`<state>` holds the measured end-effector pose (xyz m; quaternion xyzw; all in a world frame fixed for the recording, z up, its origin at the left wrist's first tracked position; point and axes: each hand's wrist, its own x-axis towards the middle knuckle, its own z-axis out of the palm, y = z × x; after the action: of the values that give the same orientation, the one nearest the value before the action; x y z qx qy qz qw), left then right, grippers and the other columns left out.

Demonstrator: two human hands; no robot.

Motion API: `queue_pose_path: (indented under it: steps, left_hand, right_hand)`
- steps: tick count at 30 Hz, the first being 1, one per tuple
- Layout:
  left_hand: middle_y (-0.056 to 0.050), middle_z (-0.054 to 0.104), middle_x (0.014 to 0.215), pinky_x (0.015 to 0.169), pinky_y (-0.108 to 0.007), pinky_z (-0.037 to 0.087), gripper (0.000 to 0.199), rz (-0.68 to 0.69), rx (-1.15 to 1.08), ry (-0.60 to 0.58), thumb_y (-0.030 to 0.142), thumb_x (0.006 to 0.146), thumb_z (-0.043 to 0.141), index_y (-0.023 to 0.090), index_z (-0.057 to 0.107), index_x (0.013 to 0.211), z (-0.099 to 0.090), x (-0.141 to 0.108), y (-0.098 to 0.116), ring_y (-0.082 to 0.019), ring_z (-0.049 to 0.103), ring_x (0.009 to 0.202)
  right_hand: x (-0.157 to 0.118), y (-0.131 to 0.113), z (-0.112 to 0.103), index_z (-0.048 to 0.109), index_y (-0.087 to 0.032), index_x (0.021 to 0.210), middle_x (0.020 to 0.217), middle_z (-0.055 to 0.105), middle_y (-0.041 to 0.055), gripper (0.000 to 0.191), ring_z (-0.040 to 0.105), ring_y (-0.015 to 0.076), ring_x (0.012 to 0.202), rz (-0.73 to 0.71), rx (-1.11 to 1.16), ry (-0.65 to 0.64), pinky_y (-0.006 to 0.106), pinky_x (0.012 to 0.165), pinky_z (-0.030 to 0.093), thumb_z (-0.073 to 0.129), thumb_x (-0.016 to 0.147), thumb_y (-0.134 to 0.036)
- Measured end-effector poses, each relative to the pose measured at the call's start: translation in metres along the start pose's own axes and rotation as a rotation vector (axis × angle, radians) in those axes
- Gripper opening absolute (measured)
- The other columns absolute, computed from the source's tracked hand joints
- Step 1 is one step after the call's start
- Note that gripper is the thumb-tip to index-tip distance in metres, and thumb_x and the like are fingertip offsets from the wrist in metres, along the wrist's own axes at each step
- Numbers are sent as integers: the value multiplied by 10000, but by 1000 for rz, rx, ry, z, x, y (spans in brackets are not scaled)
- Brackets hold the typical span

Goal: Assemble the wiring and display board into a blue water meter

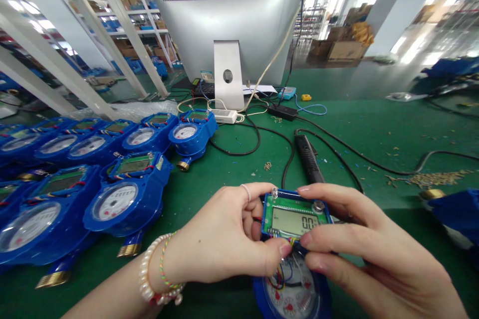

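Note:
A blue water meter stands at the bottom centre, with a green circuit board and lit display in its upper housing. My left hand grips the housing's left side, its thumb on the wires below the display. My right hand holds the right side, with fingers on the top edge and at the lower right of the board. Coloured wires hang over the round dial. A black electric screwdriver lies just behind the meter. My palms and lower fingers are partly hidden.
Several blue meters fill the left. A monitor stands at the back, with cables in front. Loose screws and another blue meter are on the right. The bench is green.

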<state>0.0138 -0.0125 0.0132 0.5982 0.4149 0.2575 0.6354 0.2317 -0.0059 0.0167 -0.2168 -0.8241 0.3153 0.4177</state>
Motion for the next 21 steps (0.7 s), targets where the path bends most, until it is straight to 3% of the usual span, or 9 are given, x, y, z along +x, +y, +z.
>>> queue_pose_path:
  steps: [5,11,15,19,21]
  left_hand:
    - [28,612,887,595,-57,410,277,5,-74,-20,239,809,662,154,509,1024,2,2,4,-13,554,715]
    - [14,616,891,682,-120,455,257,1,-19,-17,249,826,634,159,502,1028,3,1,9,-58,576,771]
    - [16,606,995,757,-161,471,309,-2,-110,-44,266,825,639,202,490,1088,5,-1,8,-82,584,854]
    - [3,589,1012,690,-162,465,255,23,41,40,293,816,631,187,523,1022,8,-1,7,-91,574,807]
    - [10,590,962,660,-158,456,249,45,89,51,287,806,633,187,521,1005,9,-1,8,-91,573,779]
  right_hand:
    - [-4,5,-1,668,-66,989,1075,414,118,185,363,312,1064,-17,-18,-39,281,894,423,486,1009,-40]
    - [-4,3,-3,703,-57,944,1106,392,147,464,410,290,1031,-4,-36,-10,250,864,451,326,1204,-130]
    - [-2,1,-3,724,-54,890,1139,359,160,556,441,269,995,25,-57,5,216,873,434,322,1242,-208]
    - [-3,-1,-1,721,-71,922,1150,349,152,459,431,282,998,38,-19,-5,234,849,449,409,1230,-206]
    - [-3,-1,2,714,-56,860,1107,377,163,515,416,301,1011,33,-4,33,249,859,448,394,1233,-212]
